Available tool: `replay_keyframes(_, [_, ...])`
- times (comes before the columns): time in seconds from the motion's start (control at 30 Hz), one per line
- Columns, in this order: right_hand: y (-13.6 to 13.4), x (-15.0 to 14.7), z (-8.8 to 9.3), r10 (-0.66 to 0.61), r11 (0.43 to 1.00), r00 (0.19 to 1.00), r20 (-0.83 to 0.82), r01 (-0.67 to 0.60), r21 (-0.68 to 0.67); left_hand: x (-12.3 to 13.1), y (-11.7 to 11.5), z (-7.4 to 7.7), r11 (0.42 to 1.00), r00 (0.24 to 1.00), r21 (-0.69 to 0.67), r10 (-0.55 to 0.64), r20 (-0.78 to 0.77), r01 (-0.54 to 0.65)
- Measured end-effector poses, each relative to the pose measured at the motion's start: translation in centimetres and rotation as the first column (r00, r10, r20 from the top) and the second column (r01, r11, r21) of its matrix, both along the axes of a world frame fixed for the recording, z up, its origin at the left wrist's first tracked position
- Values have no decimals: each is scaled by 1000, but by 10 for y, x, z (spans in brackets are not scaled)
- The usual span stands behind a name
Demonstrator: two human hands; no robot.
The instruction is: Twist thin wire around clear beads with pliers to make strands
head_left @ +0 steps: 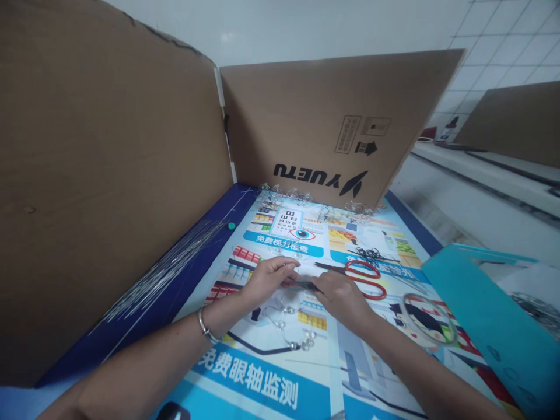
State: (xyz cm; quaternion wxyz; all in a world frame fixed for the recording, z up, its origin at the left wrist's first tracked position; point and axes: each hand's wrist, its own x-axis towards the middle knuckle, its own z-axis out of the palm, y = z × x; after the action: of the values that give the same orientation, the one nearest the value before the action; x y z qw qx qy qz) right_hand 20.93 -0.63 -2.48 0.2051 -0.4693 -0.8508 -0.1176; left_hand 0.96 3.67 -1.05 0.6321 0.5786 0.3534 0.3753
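Observation:
My left hand (270, 277) and my right hand (339, 294) meet over a printed poster (271, 379) on the table. Both hands are closed in a pinch. Between them lies a small dark tool (306, 285), gripped by my right hand, with its tip at my left fingertips. What the left fingers pinch is too small to name. A strand of clear beads on wire (291, 332) lies just below the hands. A silver bracelet (205, 328) is on my left wrist.
Red-handled scissors (361, 277) lie right of my hands, beside a clump of dark wire (370, 254). A clear ring (431, 318) and a teal box (490, 315) sit at right. A bundle of thin silver wires (170, 268) lies at left. Cardboard walls (109, 175) enclose the back and left.

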Motion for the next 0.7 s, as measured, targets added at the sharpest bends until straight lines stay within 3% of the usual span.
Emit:
replay_keyframes(0.2, [-1,-2,-4,26,998,999,-41,-23,50,1,1,1,995,998,-74,65,-6,-65])
replay_keyframes(0.4, [0,0,-1,29,984,996,-90,-13,175,3,-1,1,988,998,-151,43,49,-35])
replay_keyframes(0.57, [-2,-1,11,35,954,998,46,-47,296,7,-9,4,985,996,-175,17,92,0])
replay_keyframes(0.7, [-4,-4,19,58,946,984,169,-108,304,8,-15,10,984,991,-181,32,133,-8])
